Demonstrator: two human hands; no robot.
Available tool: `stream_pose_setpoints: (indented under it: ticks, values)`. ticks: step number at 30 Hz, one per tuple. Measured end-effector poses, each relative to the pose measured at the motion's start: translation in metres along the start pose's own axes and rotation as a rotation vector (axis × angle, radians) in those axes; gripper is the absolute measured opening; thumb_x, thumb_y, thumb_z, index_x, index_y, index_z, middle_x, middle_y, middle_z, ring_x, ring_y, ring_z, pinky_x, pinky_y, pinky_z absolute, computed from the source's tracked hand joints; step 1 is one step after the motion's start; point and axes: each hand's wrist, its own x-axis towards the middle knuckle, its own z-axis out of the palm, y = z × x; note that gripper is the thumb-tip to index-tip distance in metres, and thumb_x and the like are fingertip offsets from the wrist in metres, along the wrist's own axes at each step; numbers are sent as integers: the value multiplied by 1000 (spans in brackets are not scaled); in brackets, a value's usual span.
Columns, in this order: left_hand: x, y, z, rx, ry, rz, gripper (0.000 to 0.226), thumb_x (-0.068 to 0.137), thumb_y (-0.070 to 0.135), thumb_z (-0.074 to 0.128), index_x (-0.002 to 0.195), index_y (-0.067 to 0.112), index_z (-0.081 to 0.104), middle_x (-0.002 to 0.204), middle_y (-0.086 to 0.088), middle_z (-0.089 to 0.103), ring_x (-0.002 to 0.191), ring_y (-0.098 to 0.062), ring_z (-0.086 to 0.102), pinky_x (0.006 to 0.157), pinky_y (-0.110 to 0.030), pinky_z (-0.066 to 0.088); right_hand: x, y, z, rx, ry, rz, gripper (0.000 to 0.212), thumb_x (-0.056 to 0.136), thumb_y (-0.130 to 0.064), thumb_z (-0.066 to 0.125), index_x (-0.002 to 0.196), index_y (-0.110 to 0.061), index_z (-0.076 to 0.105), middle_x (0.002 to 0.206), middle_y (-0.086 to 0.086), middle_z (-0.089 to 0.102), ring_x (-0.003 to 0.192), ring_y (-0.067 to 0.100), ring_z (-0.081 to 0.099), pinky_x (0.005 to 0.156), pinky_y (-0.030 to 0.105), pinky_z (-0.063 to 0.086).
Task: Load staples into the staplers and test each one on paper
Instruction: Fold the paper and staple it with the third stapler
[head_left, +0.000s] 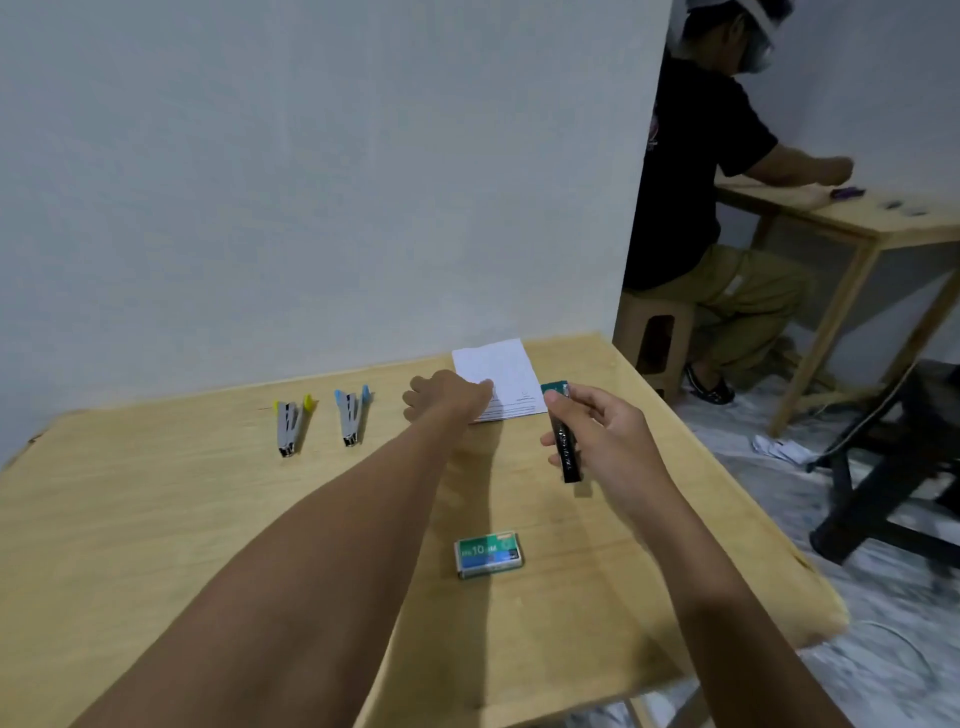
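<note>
My right hand (597, 431) grips a dark stapler with a green end (563, 441), held above the table just right of a white sheet of paper (498, 374). My left hand (447, 397) reaches across and pinches the paper's near left corner. Two more staplers lie open on the wooden table (156, 519) at the left: one with yellow ends (290, 423), one with blue ends (352, 415). A green box of staples (488, 553) lies nearer to me, between my forearms.
A grey wall rises right behind the table. To the right, another person sits on a stool (652, 338) at a second wooden table (857, 218). A black chair (893, 467) and paper scraps (779, 449) are on the floor beyond the table's right edge.
</note>
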Motion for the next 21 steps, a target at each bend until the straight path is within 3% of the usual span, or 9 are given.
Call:
stream_pose_setpoints:
  ticks: [5, 8, 10, 13, 17, 21]
  values:
    - [12, 5, 6, -28, 2, -32, 40, 80, 40, 68, 106, 15, 50, 125, -5, 45, 123, -29, 36, 97, -36, 35, 8, 6, 1, -6, 18, 11, 33, 93, -29, 66, 122, -14, 63, 109, 14, 69, 63, 6, 68, 56, 24, 57]
    - [20, -3, 0, -295, -48, -3, 29, 80, 31, 65, 100, 11, 58, 111, -7, 57, 115, -29, 47, 90, -36, 46, 5, 8, 1, -10, 30, 33, 30, 94, -30, 64, 119, -12, 65, 95, 11, 70, 53, 1, 60, 49, 18, 49]
    - [12, -11, -13, -510, -123, 59, 29, 86, 24, 65, 107, 4, 65, 103, -8, 63, 98, -25, 58, 71, -29, 49, 2, 9, 1, 9, 51, 49, 28, 95, -31, 64, 116, -13, 66, 93, 7, 72, 56, 2, 59, 52, 20, 48]
    - [-20, -29, -41, -730, -229, 149, 30, 94, 20, 63, 118, 2, 65, 100, -6, 68, 83, -21, 64, 65, -26, 50, -6, 3, 4, 47, 89, 82, 31, 95, -35, 63, 116, -12, 65, 93, 5, 72, 58, 9, 55, 51, 24, 44]
    - [-66, -59, -75, -975, -423, 218, 30, 94, 15, 63, 123, 6, 63, 114, -11, 72, 93, -25, 69, 71, -32, 57, -22, -10, 11, -15, 97, 72, 32, 90, -45, 66, 106, -17, 64, 83, 2, 57, 51, 11, 38, 47, 27, 31]
    - [-114, -100, -109, -1116, -535, 270, 32, 94, 14, 63, 126, 11, 61, 119, -12, 71, 98, -25, 71, 72, -32, 58, -48, -27, 30, -64, 113, 31, 31, 84, -47, 72, 94, -18, 66, 67, -3, 50, 48, 10, 35, 41, 21, 29]
